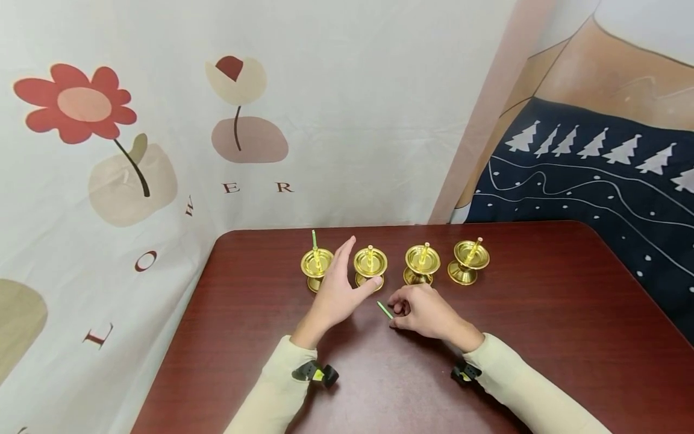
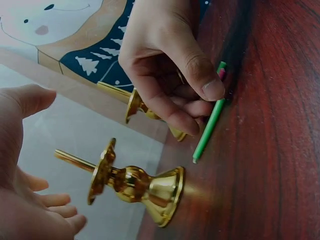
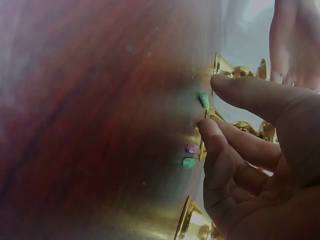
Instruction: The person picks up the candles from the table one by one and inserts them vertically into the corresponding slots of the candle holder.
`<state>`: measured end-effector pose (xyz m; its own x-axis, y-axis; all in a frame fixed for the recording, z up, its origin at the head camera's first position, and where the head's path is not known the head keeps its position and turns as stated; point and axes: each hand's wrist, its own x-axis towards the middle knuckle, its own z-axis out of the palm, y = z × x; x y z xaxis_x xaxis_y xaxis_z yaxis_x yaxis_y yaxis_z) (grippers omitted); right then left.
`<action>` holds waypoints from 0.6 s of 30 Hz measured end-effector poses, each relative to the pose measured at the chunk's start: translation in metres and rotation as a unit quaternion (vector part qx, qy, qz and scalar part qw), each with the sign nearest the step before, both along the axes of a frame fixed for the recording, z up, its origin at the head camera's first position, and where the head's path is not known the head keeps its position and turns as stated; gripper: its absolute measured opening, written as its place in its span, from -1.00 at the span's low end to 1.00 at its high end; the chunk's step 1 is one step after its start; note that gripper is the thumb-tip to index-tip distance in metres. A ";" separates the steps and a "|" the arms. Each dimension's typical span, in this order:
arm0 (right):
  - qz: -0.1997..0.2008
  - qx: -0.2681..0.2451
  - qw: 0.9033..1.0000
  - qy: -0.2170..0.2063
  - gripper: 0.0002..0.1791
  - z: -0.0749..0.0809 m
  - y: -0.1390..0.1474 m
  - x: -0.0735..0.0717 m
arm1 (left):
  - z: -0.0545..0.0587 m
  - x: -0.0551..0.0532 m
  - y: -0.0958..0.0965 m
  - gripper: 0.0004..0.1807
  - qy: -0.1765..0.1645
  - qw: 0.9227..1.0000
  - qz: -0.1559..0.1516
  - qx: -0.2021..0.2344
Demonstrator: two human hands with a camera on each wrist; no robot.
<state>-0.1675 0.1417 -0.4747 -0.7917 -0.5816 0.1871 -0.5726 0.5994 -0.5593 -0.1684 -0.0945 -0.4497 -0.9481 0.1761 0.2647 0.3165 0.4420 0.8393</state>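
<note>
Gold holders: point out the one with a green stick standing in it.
The leftmost holder in the head view: a green stick rises from it; the other three holders show none.

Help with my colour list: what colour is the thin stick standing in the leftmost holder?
Green; the thin stick shows best in the head view.

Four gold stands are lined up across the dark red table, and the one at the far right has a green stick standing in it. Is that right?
Not quite: the head view shows the green stick standing in the leftmost stand. Four gold stands are indeed lined up across the dark red table.
</note>
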 end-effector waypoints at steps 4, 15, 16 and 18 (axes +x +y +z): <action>0.011 0.006 1.000 -0.003 -0.69 0.000 0.000 -0.001 | -0.030 -0.016 -0.002 0.21 -0.031 0.999 -0.007 -0.016; 0.023 0.006 0.999 -0.025 -0.74 -0.001 0.001 -0.004 | -0.011 -0.021 0.003 0.16 -0.171 0.985 -0.025 0.015; 0.025 0.007 0.999 -0.024 -0.75 -0.001 0.001 -0.005 | -0.006 -0.019 0.004 0.15 -0.180 0.983 -0.026 0.020; 0.028 0.007 0.999 -0.023 -0.75 -0.001 0.000 -0.005 | -0.005 -0.021 0.005 0.13 -0.194 0.980 -0.026 0.028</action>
